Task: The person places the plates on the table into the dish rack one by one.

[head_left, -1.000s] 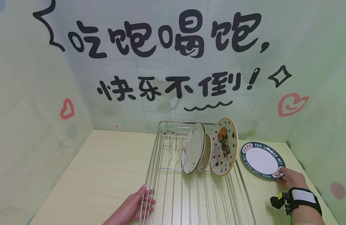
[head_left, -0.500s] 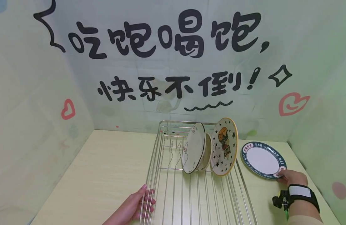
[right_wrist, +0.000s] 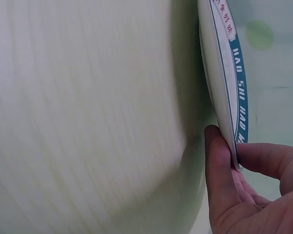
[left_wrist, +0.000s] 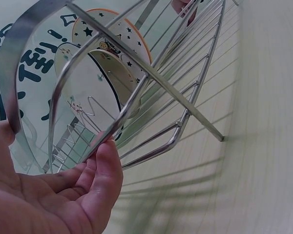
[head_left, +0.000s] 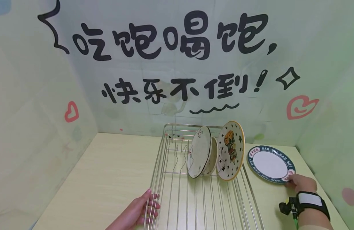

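A wire dish rack (head_left: 177, 191) stands on the table, and my left hand (head_left: 137, 209) grips its left side rail; in the left wrist view the fingers (left_wrist: 105, 165) curl round the metal bar. My right hand (head_left: 303, 183) pinches the near right rim of a white plate (head_left: 270, 164) with a dark blue lettered border. The right wrist view shows the thumb and fingers on either side of that plate's edge (right_wrist: 229, 97). Upright in the rack are a white dish with a dark rim (head_left: 198, 153), a cream bowl (head_left: 212, 156) and a star-patterned plate with an orange rim (head_left: 230, 150).
The pale wooden table (head_left: 93, 179) extends left of the rack. A printed backdrop (head_left: 142, 70) with large black characters rises behind, and side walls close in left and right. A strap with a small camera (head_left: 289, 207) sits on the right wrist.
The right hand has shifted very slightly to the right, still pinching the blue-bordered plate. The left hand keeps its grip on the rack; the head view has moved slightly.
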### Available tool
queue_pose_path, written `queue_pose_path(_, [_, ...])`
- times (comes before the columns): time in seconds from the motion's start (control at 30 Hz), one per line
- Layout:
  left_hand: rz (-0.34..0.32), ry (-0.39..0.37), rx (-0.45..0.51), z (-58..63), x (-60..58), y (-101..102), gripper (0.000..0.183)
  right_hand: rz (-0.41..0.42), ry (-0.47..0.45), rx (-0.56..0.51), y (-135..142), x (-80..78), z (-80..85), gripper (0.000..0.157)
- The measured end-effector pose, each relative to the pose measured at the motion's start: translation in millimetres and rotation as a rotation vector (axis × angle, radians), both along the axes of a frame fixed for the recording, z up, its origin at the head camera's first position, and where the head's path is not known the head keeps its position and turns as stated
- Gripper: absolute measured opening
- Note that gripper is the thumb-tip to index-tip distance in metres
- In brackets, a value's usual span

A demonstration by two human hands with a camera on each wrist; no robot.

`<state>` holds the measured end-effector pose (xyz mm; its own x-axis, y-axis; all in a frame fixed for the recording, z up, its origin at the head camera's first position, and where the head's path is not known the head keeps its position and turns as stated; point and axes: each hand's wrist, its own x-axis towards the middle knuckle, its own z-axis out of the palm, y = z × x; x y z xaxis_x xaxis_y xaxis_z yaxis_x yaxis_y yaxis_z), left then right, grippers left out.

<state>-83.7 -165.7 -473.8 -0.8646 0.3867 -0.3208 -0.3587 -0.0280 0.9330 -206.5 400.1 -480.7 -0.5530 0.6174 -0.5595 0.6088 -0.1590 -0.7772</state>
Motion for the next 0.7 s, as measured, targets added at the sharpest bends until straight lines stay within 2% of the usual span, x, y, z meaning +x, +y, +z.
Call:
queue_pose_path(0.13, [0.003,0.000,-0.003,-0.9,0.2,1,0.070,-0.022,0.033,-0.106,3,1.9,0.7,0.010])
queue_pose_path(0.3, [0.001,-0.003,-0.008,-1.8,0.7,1,0.071,-0.058,0.064,-0.217,6,6.5,0.0,0.013])
queue_pose_path(0.4, [0.006,-0.010,0.003,-3.1,0.8,2,0.070,-0.067,0.074,-0.208,9,6.7,-6.1,0.019])
queue_pose_path(0.53, [0.014,-0.016,0.011,-4.3,1.0,3,0.070,-0.036,0.083,-0.160,11,7.5,-10.6,0.025])
queue_pose_path(0.7, [0.016,-0.016,0.010,-4.0,1.6,3,0.070,0.059,0.163,-0.165,6,15.9,5.0,0.015])
